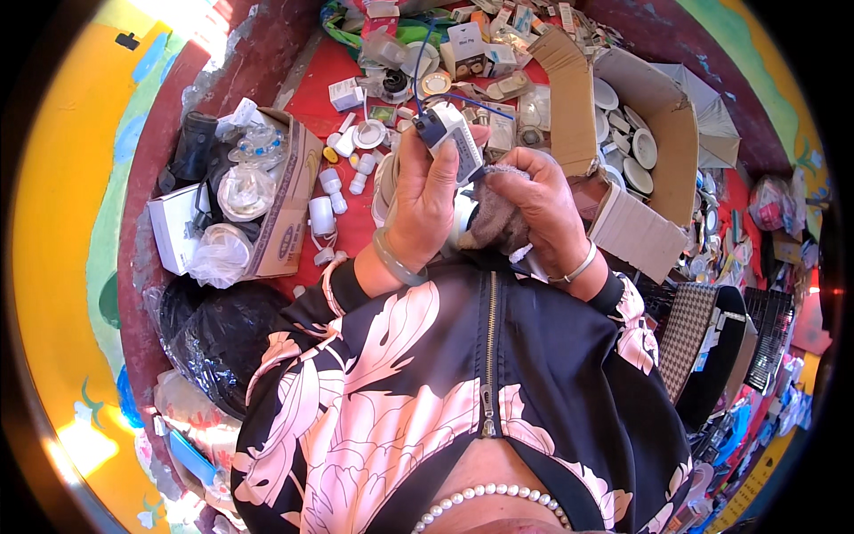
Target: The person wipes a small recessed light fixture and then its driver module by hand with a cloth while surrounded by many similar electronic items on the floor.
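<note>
My left hand (416,205) is closed around a small white box-shaped electrical unit (456,141) with dark end caps and print on its side. Thin blue wires (419,67) come out of its far end, one bending up and one off to the right. In my right hand (553,212) is a bunched grey-brown cloth (500,216), pinched between thumb and fingers. The cloth is up against the near end of the unit. Part of a round white thing (463,212) shows beneath the hands; its kind is hidden.
Left stands a cardboard box (289,200) of bagged lamp parts, with a white carton (178,230) beside it. White bulbs (331,189) lie on the red surface (356,231). At right, an open cardboard box (672,116) holds round white lights (644,148). Small packages (467,44) crowd the far side.
</note>
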Demonstrator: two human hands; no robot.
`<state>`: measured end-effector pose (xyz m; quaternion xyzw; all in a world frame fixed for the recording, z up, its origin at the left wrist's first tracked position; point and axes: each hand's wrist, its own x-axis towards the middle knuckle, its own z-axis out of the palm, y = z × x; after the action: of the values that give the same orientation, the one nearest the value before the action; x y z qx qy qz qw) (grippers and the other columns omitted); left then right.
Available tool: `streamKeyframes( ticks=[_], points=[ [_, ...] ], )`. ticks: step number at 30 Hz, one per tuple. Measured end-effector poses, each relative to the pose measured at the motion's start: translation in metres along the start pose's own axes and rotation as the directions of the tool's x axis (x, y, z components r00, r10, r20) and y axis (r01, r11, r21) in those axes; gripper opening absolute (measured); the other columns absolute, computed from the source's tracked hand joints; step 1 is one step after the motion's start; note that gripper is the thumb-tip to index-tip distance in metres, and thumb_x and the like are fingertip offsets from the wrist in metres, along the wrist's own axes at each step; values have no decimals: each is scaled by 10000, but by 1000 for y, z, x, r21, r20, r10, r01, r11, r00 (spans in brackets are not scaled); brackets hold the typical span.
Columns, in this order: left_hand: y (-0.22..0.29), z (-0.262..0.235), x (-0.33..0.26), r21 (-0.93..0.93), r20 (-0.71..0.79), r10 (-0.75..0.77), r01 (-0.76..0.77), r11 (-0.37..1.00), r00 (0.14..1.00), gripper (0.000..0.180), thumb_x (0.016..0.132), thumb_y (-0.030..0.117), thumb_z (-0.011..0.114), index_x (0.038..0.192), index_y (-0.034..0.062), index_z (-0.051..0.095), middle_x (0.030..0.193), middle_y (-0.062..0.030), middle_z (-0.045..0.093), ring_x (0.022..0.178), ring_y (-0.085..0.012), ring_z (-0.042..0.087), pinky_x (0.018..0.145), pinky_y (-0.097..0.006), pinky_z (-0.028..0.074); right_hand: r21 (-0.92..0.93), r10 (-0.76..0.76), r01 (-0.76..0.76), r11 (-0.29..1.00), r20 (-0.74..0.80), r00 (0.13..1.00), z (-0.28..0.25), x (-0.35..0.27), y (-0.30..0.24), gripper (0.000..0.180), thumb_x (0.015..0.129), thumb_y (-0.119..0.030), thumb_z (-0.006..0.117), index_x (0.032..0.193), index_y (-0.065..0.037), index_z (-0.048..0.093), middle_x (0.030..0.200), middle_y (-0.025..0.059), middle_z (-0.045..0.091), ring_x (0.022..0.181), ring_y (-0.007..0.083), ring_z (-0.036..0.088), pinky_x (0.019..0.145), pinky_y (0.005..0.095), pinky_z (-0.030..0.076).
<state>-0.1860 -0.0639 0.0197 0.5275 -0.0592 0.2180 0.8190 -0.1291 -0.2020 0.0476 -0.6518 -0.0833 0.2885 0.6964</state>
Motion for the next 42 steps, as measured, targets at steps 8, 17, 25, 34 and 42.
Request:
streamKeyframes(
  ticks=[8,17,25,34,42],
  points=[
    [2,2,2,-21,-34,-34,33,999,999,270,993,230,374,1210,70,396,1150,-150,567,1106,-235,550,961,-353,431,-624,-665,636,455,237,709,1,-6,-2,97,723,-34,647,791,0,587,714,64,572,676,154,554,587,270,419],
    [6,6,3,-168,-44,-116,107,980,992,260,990,216,379,1207,76,409,1125,-160,582,1099,-262,559,960,-376,439,-142,-291,295,945,47,956,-4,-5,1,73,764,-4,642,828,-3,608,761,68,615,676,162,592,613,276,467],
    [0,-2,8,-492,-131,-359,254,833,924,279,973,257,434,1157,47,435,1104,-157,582,1063,-267,569,935,-376,445,542,-82,14,840,100,992,-16,6,4,96,837,-48,612,922,-12,585,854,71,640,729,147,618,706,262,515],
    [-10,-15,11,-685,-186,-522,271,676,832,332,973,238,417,1156,-37,444,1124,-199,556,1105,-311,528,943,-435,426,123,-106,95,988,91,990,-21,-1,5,139,821,-68,632,939,-10,585,852,28,615,737,86,574,686,223,474],
    [-11,-8,9,-654,-169,-469,258,712,867,295,972,221,416,1141,-18,448,1114,-177,547,1076,-285,535,955,-410,402,-470,-431,427,772,106,896,2,-1,-2,158,767,-84,655,901,-6,627,755,66,615,697,110,566,636,249,446]
  ],
)
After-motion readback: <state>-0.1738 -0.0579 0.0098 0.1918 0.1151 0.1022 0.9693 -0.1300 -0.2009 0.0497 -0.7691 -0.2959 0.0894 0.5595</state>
